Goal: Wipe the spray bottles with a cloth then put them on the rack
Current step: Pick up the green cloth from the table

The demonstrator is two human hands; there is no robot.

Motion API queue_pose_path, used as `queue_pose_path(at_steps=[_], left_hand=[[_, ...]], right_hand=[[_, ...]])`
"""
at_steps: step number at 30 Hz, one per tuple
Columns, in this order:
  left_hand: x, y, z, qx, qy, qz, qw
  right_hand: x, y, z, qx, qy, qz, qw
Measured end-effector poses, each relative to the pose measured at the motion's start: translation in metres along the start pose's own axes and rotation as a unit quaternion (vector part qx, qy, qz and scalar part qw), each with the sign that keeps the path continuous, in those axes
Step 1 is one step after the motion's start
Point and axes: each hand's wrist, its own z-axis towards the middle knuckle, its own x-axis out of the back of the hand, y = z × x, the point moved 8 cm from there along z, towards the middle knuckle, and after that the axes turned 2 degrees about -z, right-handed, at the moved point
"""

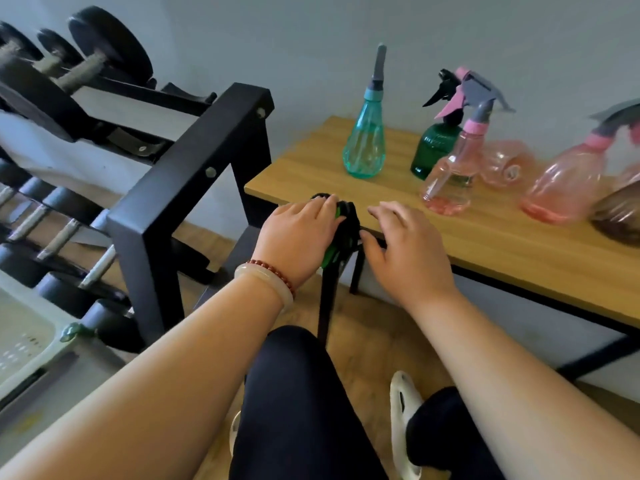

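**Cloth picked up at the table corner, no bottle wiped yet**

The black metal rack (180, 188), loaded with dumbbells, stood just beside the left end of the wooden table (502, 244). I judged that this was the rack of the task, and no bottle stood on it.

All the spray bottles were on the table. The big pink bottle (564, 181) was at the right part of the table, blurred. The smaller pink bottle (450, 181) stood upright near the middle. Behind it, toward the far edge, were the dark green bottle (433, 147) and one more pink bottle lying on its side (505, 164). The teal bottle (365, 147) stood upright nearest to the table's left end.

Both hands were at the near left corner of the table. The left hand (298, 233) lay on top of a black-and-green cloth (348, 230) with its fingers bent over it, grasping it; a dark strip of the cloth hung down below the table edge. The right hand (405, 247) was over the near edge just beside the cloth, its fingers loose and a little spread, holding nothing. Whether its thumb touched the cloth, I could not tell.

The step in hand seemed to be the first one: taking the cloth. The next move called for the free right hand to take one bottle, probably the teal one as it was closest, and for the left hand to bring the cloth to it.
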Motion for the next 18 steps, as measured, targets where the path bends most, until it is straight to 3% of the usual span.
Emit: queue_pose_path(at_steps=[9,18], left_hand=[[-0.017,0.054,0.048,-0.031,-0.002,-0.016,0.999],[-0.051,0.122,0.09,-0.054,-0.057,-0.038,0.996]], right_hand=[[0.029,0.065,-0.008,-0.042,0.002,-0.007,0.999],[0.046,0.143,-0.021,-0.094,-0.009,-0.008,0.996]])
